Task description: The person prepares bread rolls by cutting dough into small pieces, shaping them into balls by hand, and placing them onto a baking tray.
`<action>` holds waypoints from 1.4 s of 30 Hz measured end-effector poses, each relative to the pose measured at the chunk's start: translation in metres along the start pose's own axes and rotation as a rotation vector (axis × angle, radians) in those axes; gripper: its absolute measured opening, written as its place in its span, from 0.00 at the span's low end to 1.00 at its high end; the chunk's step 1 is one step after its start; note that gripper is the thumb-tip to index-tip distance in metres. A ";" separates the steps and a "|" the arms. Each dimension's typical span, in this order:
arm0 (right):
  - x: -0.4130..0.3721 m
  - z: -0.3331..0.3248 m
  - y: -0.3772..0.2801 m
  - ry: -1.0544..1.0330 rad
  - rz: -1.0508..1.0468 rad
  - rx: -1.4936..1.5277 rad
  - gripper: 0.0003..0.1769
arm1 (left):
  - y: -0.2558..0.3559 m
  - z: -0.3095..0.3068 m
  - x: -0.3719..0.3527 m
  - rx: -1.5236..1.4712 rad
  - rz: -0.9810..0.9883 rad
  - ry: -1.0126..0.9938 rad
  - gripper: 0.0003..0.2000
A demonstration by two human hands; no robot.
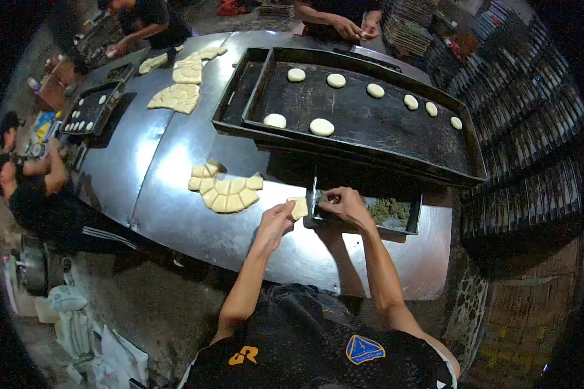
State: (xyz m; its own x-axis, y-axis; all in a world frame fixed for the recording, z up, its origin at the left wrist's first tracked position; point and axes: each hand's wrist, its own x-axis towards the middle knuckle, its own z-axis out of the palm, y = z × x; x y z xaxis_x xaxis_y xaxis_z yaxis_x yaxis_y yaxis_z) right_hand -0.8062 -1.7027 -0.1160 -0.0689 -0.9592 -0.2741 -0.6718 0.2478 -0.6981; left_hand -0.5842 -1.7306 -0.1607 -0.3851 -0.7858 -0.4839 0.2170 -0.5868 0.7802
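My left hand (278, 223) pinches a flat, pale piece of dough (298, 207) between thumb and fingers, just left of a dark filling tray (416, 222). Crumbly green filling (389, 211) lies in the right part of that tray. Over the tray's left end, my right hand (345, 206) has its fingers drawn together; what is between them is too small to make out. A cut sheet of dough (226, 193), scored into several pieces, lies on the metal table left of my hands.
Beyond the filling tray, a large black baking tray (363, 146) holds several round dough balls (321, 127). More cut dough (175, 97) lies farther left on the metal table (194, 139). A co-worker's hands (357, 29) are across the table. Stacked trays (525, 142) stand at right.
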 end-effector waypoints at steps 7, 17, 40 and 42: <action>-0.034 0.017 -0.016 0.287 -0.365 0.032 0.21 | -0.008 0.037 0.008 0.166 -0.004 -0.149 0.21; -0.050 0.000 0.007 0.344 -0.347 0.344 0.24 | 0.017 0.076 0.006 -0.016 -0.033 -0.335 0.19; -0.045 0.014 -0.059 0.302 -0.203 0.382 0.10 | 0.013 0.032 -0.033 -0.259 0.079 -0.382 0.22; -0.042 0.018 -0.076 0.587 -0.706 0.075 0.08 | 0.018 0.032 -0.040 -0.464 0.100 -0.324 0.18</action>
State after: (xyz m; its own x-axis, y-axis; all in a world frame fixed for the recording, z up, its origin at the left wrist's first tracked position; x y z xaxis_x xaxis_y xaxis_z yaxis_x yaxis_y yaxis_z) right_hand -0.7390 -1.6784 -0.0640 -0.0377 -0.8013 0.5971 -0.6521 -0.4330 -0.6223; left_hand -0.5936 -1.7036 -0.1143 -0.5814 -0.7851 -0.2137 0.6095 -0.5942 0.5248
